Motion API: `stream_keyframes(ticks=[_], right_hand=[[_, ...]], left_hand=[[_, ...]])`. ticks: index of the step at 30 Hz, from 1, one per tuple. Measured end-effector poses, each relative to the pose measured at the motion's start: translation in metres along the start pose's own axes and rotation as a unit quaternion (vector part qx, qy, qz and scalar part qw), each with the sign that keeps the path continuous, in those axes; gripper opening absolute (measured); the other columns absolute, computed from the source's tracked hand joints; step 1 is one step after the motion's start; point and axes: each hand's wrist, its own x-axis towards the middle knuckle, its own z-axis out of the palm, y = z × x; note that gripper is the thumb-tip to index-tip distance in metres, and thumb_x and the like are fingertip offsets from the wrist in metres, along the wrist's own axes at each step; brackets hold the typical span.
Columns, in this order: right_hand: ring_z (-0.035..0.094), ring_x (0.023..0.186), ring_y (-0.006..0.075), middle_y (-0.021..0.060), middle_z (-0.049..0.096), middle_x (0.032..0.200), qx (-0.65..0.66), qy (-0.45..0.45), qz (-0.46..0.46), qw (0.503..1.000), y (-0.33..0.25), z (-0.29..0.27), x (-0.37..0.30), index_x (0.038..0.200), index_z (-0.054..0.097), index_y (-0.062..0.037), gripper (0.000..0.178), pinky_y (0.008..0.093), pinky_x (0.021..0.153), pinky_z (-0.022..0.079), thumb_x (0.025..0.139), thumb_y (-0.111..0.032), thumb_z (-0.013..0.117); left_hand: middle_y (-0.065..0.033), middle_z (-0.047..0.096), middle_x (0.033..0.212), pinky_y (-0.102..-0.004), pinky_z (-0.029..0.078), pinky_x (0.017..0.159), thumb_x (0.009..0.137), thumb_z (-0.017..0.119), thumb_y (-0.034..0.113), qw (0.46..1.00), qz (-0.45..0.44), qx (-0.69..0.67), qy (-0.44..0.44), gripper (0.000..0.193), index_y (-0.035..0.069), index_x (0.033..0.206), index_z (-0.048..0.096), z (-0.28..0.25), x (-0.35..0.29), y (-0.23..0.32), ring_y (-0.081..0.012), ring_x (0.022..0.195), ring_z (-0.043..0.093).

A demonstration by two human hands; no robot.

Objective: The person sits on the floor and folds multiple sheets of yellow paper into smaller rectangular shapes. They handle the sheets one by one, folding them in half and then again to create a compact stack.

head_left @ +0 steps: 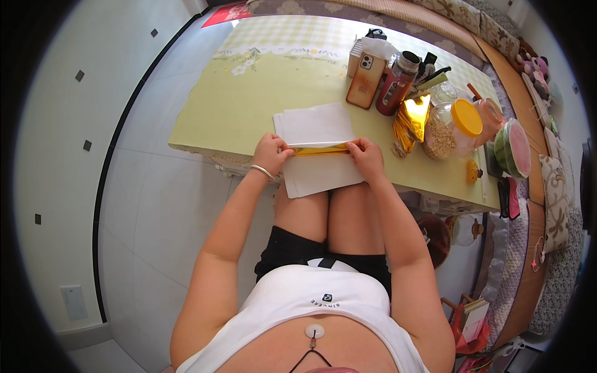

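Both of my hands pinch the two ends of a gold foil paper (321, 150), which is folded into a narrow strip with a white edge along its top. My left hand (272, 153) has thumb and fingers closed on the left end; a pale bangle (262, 171) circles that wrist. At the right end, my right hand (366, 158) grips with thumb and fingers. Beneath and beyond the strip, white paper sheets (314, 121) lie on the table's near edge. More white paper (324, 176) extends toward me over my thighs, below the strip.
Right of my hands, the table (233, 105) holds gold folded pieces (407, 127), a phone (365, 81) propped upright, a dark red bottle (396, 84), a yellow-lidded jar (465, 118) and a cut watermelon (513, 148). A bed or sofa with cushions (553, 180) runs along the right.
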Motion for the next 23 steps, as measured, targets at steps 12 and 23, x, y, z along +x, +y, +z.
stream_keyframes(ticks=[12, 23], right_hand=[[0.065, 0.071, 0.0326, 0.0131, 0.068, 0.076, -0.211, 0.095, -0.043, 0.972, -0.020, 0.010, -0.016, 0.080, 0.069, -0.0068, 0.024, 0.0431, 0.066, 0.051, 0.086, -0.030, 0.067], [0.064, 0.080, 0.0347, 0.0136, 0.066, 0.088, -0.306, 0.116, -0.087, 0.941, -0.017, 0.015, -0.018, 0.080, 0.069, -0.0058, 0.027, 0.0460, 0.073, 0.052, 0.087, -0.032, 0.067]], left_hand=[[-0.0134, 0.060, 0.096, -0.0370, 0.051, 0.076, 0.083, 0.075, 0.016, 0.996, 0.026, 0.081, -0.015, 0.023, -0.002, 0.074, 0.065, -0.004, 0.001, 0.005, -0.0278, 0.084, 0.059], [-0.0137, 0.060, 0.107, -0.0397, 0.052, 0.083, 0.087, 0.071, 0.023, 0.991, 0.033, 0.128, -0.021, 0.022, 0.002, 0.081, 0.068, -0.001, -0.002, 0.002, -0.0303, 0.094, 0.062]])
